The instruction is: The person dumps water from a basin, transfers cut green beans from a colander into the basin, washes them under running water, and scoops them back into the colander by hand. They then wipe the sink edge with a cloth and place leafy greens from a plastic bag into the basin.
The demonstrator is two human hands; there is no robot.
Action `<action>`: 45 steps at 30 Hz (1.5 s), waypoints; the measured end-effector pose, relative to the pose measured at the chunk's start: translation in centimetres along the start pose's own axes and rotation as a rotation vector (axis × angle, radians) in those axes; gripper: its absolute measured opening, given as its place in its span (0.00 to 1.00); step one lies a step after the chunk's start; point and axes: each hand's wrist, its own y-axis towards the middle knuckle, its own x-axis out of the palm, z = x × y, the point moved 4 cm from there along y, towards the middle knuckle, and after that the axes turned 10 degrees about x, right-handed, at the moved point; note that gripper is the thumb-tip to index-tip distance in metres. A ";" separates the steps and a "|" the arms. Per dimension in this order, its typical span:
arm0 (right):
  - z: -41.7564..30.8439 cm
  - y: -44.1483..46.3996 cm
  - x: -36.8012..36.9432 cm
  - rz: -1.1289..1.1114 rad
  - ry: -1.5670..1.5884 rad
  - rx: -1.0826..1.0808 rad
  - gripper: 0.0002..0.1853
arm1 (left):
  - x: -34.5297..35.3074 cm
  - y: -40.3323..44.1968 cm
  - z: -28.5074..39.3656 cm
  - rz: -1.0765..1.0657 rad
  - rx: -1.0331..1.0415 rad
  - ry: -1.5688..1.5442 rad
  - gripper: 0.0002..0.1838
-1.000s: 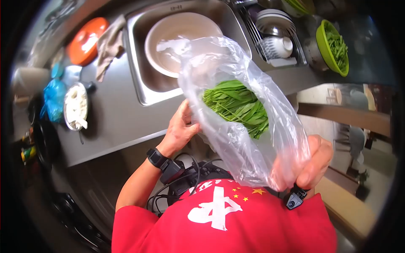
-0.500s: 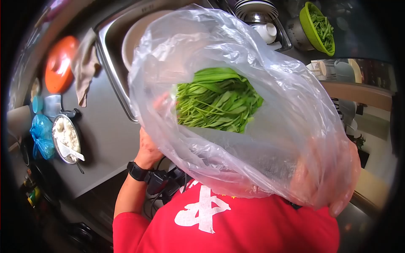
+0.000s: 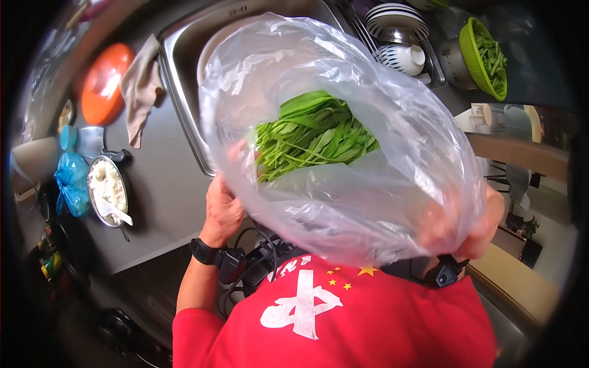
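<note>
A large clear plastic bag [image 3: 405,165] is spread wide in front of my red shirt. Inside it lies a bunch of leafy green vegetables [image 3: 319,135], with stems toward the left. My left hand [image 3: 222,205], wearing a black wristband, grips the bag's left side from beneath. Its fingers show blurred through the plastic beside the stems. At the other end, my right hand [image 3: 481,227] is closed on the bag's edge, partly behind the plastic, with a dark band at the wrist.
Behind the bag is a metal sink [image 3: 178,80] holding a big basin. To the left sit an orange lid [image 3: 107,83], a cloth [image 3: 141,89], a pan of white food [image 3: 107,184] and a blue bag [image 3: 73,184]. Bowls [image 3: 397,23] and a green basket [image 3: 475,58] stand at the back right.
My right hand has moved up and inward with its side of the bag, so the bag looks narrower. The view has shifted slightly, and more of the shirt shows.
</note>
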 end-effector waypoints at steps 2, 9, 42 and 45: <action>-0.3 0.5 -1.8 0.113 0.022 -0.094 0.06 | 0.5 -0.2 0.8 -0.007 0.017 0.054 0.30; -6.0 6.0 -1.5 -0.142 -0.296 -0.647 0.07 | 2.2 -0.8 2.3 0.086 -0.015 0.140 0.25; 3.1 11.1 -2.3 -0.253 -0.041 0.278 0.08 | 1.9 -1.7 0.1 0.131 -0.034 0.013 0.35; 3.6 10.7 -2.5 -0.235 -0.022 0.287 0.08 | 2.0 -1.4 0.4 0.132 -0.055 0.023 0.35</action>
